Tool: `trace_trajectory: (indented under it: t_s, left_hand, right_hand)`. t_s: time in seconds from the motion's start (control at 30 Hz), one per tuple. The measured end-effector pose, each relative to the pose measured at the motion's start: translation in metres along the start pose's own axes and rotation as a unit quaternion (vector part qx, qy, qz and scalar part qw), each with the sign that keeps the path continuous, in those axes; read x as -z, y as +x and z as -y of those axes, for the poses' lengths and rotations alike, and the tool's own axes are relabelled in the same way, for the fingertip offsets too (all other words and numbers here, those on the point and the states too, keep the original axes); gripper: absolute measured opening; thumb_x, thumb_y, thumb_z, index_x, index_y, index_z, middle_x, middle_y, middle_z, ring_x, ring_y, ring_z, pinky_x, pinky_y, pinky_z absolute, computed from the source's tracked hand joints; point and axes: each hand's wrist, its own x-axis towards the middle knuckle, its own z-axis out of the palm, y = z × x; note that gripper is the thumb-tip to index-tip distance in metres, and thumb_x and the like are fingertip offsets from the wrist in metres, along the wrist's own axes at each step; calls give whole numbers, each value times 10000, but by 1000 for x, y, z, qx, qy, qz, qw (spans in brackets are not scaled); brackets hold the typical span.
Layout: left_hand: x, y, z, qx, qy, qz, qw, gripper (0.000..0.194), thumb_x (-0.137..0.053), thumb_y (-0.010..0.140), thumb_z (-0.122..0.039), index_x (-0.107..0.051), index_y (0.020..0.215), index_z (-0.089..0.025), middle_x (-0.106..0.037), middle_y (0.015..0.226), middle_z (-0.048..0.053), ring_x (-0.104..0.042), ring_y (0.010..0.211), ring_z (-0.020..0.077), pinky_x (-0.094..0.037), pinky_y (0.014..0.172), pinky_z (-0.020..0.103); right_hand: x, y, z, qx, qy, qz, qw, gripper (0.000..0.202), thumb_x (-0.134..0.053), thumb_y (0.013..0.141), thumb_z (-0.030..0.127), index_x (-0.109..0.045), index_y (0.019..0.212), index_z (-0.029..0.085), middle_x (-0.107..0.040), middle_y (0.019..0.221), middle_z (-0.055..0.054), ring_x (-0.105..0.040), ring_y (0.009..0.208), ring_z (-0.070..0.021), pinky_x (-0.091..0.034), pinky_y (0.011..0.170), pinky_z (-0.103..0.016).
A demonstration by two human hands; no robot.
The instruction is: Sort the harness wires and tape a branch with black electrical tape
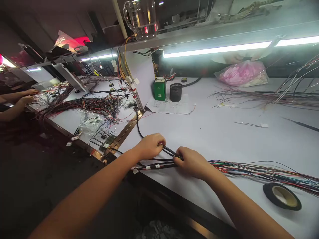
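Observation:
A wire harness (165, 165) lies along the front edge of the white table, partly sleeved in black and carrying small white labels. Its loose coloured wires (251, 170) fan out to the right. My left hand (152, 146) is closed on a black-wrapped branch of the harness, fingers curled with the tips partly hidden. Just to the right, my right hand (190, 161) grips the harness where several branches come together. Beyond my right forearm a roll of black tape (282, 196) rests flat on the table.
A green box (159, 89) and a black mesh cup (176, 92) stand on paper at the back. Tweezers (301, 124) lie at right, near thin loose wires (259, 96). Left of the divider are a tangled wire bundle (99, 106) and another person's hands (27, 96).

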Motion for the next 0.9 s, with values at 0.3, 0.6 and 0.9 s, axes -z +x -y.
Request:
trace_trajectory:
  t_s: [0.3, 0.6, 0.9]
  left_hand:
    - [3, -8, 32, -14, 100, -126, 987, 404, -479, 888, -102, -623, 1152, -372, -476, 1393, 37, -376, 1326, 247, -167, 1124, 552]
    - [-43, -53, -12, 134, -31, -270, 953, 357, -501, 890, -264, -481, 1244, -225, -483, 1213, 108, -490, 1160, 221, -422, 1007, 400]
    - [-41, -61, -19, 194, -28, -57, 979, 400, -354, 935, -487, -665, 1017, -247, -648, 896, 73, -591, 908, 248, -439, 830, 427]
  right_hand:
    - [-9, 2, -2, 25, 38, 56, 997, 320, -406, 896, 487, -586, 869, 224, -678, 891, -60, -611, 808, -232, -361, 622, -299]
    - [-16, -8, -8, -8, 141, 13, 990, 244, -377, 912, 433, -523, 973, 247, -663, 917, -21, -595, 832, -210, -376, 674, -300]
    - [-19, -4, -11, -1, 170, -3, 985, 240, -380, 912, 421, -510, 1015, 247, -655, 917, -23, -591, 842, -214, -390, 702, -307]
